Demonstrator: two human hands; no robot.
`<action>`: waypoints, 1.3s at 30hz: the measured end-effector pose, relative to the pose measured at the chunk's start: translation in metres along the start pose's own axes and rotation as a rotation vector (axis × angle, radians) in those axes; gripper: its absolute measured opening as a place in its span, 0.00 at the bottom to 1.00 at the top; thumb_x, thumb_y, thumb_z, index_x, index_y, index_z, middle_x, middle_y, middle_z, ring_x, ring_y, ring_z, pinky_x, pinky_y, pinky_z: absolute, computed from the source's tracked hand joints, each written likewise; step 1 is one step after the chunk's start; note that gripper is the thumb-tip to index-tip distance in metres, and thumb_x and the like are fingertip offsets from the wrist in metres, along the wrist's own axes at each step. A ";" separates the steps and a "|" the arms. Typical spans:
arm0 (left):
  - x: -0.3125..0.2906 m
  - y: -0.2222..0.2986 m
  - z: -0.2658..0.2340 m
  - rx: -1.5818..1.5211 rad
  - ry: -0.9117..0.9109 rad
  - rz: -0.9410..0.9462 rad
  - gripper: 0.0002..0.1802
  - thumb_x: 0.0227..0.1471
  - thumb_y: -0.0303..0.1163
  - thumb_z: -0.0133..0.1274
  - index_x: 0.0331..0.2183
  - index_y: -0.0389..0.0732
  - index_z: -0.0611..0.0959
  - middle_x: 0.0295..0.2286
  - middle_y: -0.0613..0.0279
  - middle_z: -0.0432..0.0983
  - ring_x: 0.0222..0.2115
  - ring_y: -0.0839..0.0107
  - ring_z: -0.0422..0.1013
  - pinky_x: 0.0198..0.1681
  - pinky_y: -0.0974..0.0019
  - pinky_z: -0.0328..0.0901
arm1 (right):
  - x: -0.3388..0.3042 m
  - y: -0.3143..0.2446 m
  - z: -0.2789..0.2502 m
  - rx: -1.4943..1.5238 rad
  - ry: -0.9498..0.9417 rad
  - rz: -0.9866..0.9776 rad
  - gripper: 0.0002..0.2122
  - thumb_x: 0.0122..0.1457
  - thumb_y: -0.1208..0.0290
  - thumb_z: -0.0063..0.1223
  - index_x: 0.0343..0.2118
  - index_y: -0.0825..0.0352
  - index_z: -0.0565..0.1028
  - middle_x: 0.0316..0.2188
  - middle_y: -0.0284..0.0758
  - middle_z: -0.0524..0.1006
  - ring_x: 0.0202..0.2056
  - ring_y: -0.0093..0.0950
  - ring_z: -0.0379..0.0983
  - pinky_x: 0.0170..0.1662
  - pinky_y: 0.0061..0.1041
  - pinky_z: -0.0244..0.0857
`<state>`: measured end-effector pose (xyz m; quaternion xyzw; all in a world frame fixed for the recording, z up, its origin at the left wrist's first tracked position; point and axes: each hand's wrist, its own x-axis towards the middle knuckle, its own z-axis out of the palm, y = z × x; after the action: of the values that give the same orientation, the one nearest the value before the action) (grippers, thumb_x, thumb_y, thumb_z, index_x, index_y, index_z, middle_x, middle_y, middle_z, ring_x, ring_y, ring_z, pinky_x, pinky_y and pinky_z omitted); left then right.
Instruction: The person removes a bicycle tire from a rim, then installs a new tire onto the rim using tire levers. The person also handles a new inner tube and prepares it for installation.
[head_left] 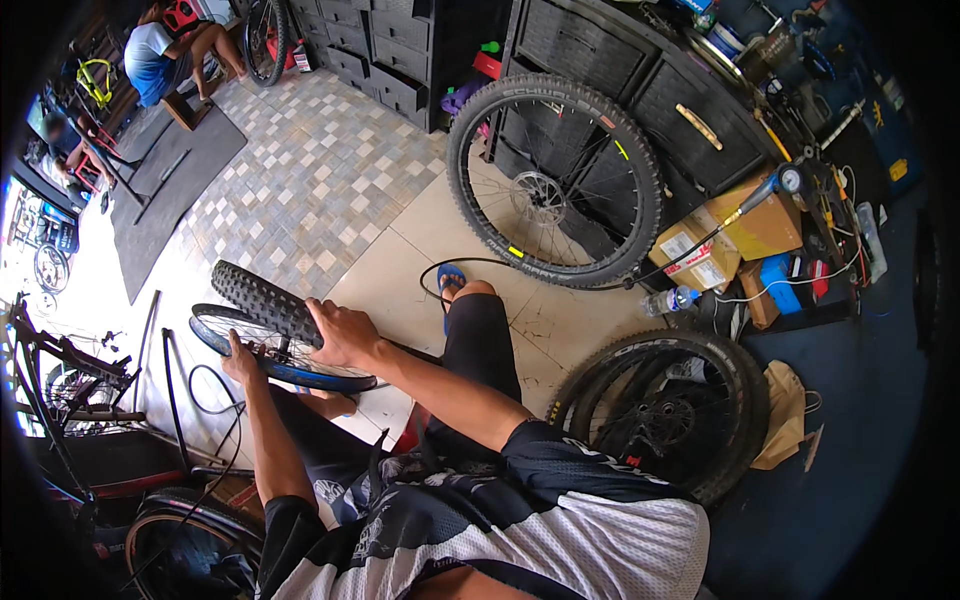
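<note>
left hand [241,358] holds a rim [322,380]; right hand [343,331] grasps a knobby tyre [262,303]; large wheel [538,199] stands before black cabinet [692,165].

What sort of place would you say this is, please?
Most likely a bicycle workshop: the left hand holds a blue-edged wheel, another wheel with a disc rotor stands beside a black cabinet, and assorted tools are at the upper right.

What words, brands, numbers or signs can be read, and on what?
I'll locate lettering, not copy it:
Upright black knobby tire: pale sidewall lettering, partly legible.
Brown cardboard box: white label, small print unreadable.
Black-and-white jersey: sleeve letters, incomplete.
Held black knobby tire: none legible.
</note>
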<state>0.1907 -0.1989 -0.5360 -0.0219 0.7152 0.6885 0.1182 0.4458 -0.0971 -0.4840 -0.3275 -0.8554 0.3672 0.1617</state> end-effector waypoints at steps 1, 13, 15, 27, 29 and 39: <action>0.002 0.000 -0.003 0.027 0.026 -0.053 0.42 0.57 0.46 0.67 0.51 0.20 0.66 0.35 0.40 0.77 0.32 0.56 0.77 0.26 0.56 0.81 | -0.002 0.004 -0.001 -0.001 -0.020 -0.002 0.42 0.45 0.59 0.65 0.63 0.70 0.61 0.45 0.51 0.78 0.43 0.50 0.80 0.45 0.46 0.76; 0.006 -0.005 -0.031 0.079 -0.082 -0.023 0.38 0.60 0.44 0.65 0.57 0.27 0.68 0.36 0.47 0.76 0.32 0.63 0.76 0.27 0.58 0.79 | 0.007 0.004 0.002 -0.002 0.147 0.000 0.38 0.46 0.60 0.67 0.59 0.70 0.63 0.43 0.51 0.79 0.41 0.50 0.80 0.43 0.45 0.75; 0.008 -0.004 -0.033 0.076 -0.051 -0.013 0.39 0.59 0.45 0.65 0.59 0.27 0.67 0.34 0.48 0.76 0.31 0.63 0.76 0.27 0.58 0.79 | 0.008 0.001 0.004 0.005 0.135 0.009 0.38 0.46 0.60 0.67 0.59 0.71 0.63 0.43 0.51 0.79 0.41 0.50 0.80 0.44 0.45 0.75; 0.022 0.000 -0.035 0.166 -0.124 -0.017 0.36 0.57 0.47 0.67 0.53 0.29 0.71 0.30 0.48 0.77 0.29 0.61 0.77 0.26 0.61 0.79 | 0.006 -0.011 0.023 -0.038 0.076 0.000 0.43 0.45 0.57 0.67 0.64 0.72 0.62 0.50 0.52 0.77 0.43 0.49 0.80 0.48 0.44 0.75; 0.023 -0.001 -0.033 0.159 -0.158 -0.005 0.36 0.58 0.47 0.66 0.53 0.29 0.71 0.30 0.48 0.77 0.29 0.61 0.77 0.26 0.61 0.79 | 0.005 -0.011 0.024 -0.036 0.067 0.000 0.44 0.45 0.56 0.68 0.64 0.72 0.62 0.51 0.52 0.77 0.44 0.49 0.80 0.48 0.44 0.75; 0.013 0.004 -0.029 0.201 -0.223 0.003 0.36 0.58 0.48 0.65 0.51 0.28 0.73 0.32 0.47 0.78 0.31 0.60 0.78 0.27 0.62 0.79 | 0.003 -0.011 0.022 -0.021 0.121 -0.020 0.41 0.44 0.59 0.70 0.59 0.71 0.63 0.43 0.52 0.77 0.41 0.50 0.80 0.44 0.45 0.76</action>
<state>0.1732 -0.2254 -0.5338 0.0676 0.7629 0.6118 0.1976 0.4274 -0.1127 -0.4909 -0.3425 -0.8510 0.3361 0.2134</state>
